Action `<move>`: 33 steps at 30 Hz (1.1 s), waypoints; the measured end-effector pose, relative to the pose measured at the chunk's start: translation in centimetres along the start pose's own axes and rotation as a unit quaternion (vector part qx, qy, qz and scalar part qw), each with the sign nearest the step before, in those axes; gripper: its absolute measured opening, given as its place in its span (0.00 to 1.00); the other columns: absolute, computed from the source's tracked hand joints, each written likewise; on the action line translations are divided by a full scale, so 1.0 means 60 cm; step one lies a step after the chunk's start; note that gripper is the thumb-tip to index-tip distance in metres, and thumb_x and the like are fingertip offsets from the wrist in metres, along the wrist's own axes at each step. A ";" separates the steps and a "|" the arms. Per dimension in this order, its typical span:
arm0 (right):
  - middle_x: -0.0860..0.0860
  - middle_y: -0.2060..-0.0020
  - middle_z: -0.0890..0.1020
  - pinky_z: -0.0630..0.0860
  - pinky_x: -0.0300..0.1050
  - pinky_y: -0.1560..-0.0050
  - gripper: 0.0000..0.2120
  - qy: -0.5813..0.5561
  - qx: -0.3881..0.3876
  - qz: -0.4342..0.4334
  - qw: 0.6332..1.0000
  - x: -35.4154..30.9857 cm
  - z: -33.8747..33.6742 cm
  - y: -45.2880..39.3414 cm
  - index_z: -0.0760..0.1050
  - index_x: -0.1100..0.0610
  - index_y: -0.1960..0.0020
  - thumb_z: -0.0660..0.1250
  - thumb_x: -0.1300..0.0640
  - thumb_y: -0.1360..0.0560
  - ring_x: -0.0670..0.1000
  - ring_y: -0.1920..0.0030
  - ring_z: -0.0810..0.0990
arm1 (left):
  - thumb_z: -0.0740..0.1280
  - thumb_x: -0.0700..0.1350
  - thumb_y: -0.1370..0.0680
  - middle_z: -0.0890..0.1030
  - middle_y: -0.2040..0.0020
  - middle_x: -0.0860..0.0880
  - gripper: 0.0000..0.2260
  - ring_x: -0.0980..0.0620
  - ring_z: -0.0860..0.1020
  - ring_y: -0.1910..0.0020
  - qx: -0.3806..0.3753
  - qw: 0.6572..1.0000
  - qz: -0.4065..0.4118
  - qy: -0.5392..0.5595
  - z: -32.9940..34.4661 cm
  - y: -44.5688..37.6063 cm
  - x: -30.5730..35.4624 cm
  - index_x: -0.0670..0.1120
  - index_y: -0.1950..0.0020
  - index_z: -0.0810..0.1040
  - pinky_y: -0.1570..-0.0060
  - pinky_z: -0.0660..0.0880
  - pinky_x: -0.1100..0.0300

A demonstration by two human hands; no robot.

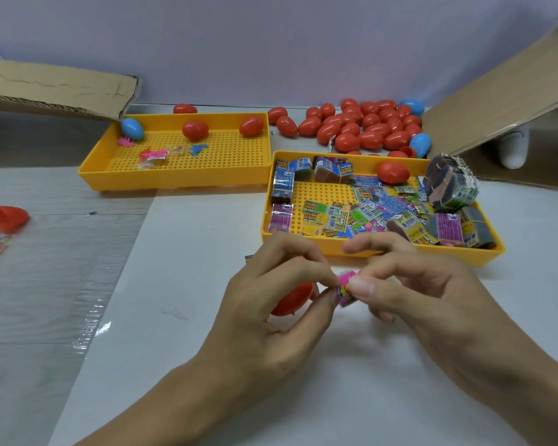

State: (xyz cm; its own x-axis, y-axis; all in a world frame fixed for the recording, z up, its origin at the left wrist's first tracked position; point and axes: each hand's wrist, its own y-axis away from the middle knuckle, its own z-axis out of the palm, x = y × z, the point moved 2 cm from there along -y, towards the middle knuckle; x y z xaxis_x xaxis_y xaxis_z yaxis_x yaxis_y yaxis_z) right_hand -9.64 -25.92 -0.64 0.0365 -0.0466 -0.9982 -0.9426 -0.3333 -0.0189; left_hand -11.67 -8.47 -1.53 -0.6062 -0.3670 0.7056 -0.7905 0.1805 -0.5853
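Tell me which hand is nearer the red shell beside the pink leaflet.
Left. The left hand lies right over the red shell, partly hiding it; the right hand is off to its right, beyond the pink leaflet that both hands pinch.

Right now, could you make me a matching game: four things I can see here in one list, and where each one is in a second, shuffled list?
Things
1. folded pink leaflet
2. small toy figures
3. heap of red eggs
4. red egg shell

Places
A. behind the right tray
B. partly hidden behind the left hand
C. pinched between the left hand and the right hand
D. inside the left tray

Pairs: 1-C, 2-D, 3-A, 4-B.
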 end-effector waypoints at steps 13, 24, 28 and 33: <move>0.49 0.61 0.74 0.65 0.33 0.72 0.22 -0.029 0.072 -0.013 0.997 0.006 -0.005 -0.007 0.86 0.54 0.60 0.78 0.36 0.41 0.43 0.66 0.71 | 0.70 0.35 0.25 0.81 0.49 0.46 0.13 0.50 0.83 0.53 0.046 0.935 -0.178 0.303 0.013 0.006 -0.016 0.42 0.44 0.70 0.55 0.81 0.57; 0.49 0.69 0.70 0.62 0.34 0.74 0.20 -0.046 0.043 -0.022 0.998 0.006 -0.002 -0.006 0.85 0.57 0.57 0.76 0.40 0.35 0.48 0.71 0.61 | 0.75 0.43 0.29 0.80 0.48 0.49 0.12 0.43 0.82 0.52 0.043 0.959 -0.162 0.227 0.006 0.004 -0.017 0.49 0.46 0.82 0.57 0.82 0.49; 0.50 0.68 0.69 0.61 0.35 0.74 0.20 -0.048 0.038 -0.021 0.998 0.005 0.000 -0.005 0.86 0.56 0.57 0.76 0.39 0.36 0.47 0.70 0.61 | 0.75 0.41 0.29 0.80 0.47 0.47 0.14 0.42 0.81 0.52 0.040 0.965 -0.147 0.216 0.008 0.005 -0.019 0.48 0.44 0.82 0.59 0.80 0.52; 0.47 0.69 0.70 0.62 0.34 0.74 0.20 -0.048 0.035 -0.015 0.998 0.006 0.004 -0.004 0.86 0.54 0.59 0.77 0.38 0.38 0.46 0.71 0.62 | 0.76 0.42 0.29 0.80 0.49 0.47 0.16 0.42 0.80 0.54 0.041 0.964 -0.149 0.218 0.010 0.007 -0.020 0.49 0.42 0.82 0.60 0.78 0.56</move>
State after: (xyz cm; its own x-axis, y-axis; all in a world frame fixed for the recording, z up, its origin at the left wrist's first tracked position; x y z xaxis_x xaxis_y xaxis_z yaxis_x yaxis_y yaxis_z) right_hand -9.50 -25.61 -0.99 0.0374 0.0533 -0.9979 -0.9627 -0.2659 -0.0503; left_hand -11.24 -8.52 -2.87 -0.3463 0.0297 0.9377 -0.9366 0.0465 -0.3473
